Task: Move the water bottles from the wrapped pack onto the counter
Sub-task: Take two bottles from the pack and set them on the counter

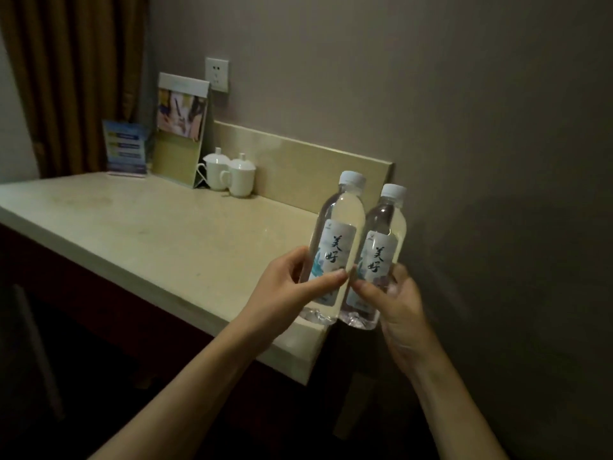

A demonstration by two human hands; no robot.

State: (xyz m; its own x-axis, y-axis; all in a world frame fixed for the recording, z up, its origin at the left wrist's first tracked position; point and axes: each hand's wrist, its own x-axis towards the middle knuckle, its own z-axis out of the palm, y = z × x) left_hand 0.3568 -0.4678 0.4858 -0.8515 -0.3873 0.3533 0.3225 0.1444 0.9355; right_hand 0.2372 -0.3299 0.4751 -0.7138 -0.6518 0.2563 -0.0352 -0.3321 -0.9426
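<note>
I hold two clear water bottles with white caps and pale labels side by side, tilted slightly right, over the right end of the beige counter. My left hand grips the left bottle around its label, thumb across the front. My right hand grips the right bottle low on its label. The bottles touch each other. Their bases hang near the counter's right front corner, the right one past the edge. No wrapped pack is in view.
Two white lidded cups stand at the back of the counter by the low backsplash. Left of them are a standing menu card and a blue leaflet. A wall socket and brown curtain sit behind.
</note>
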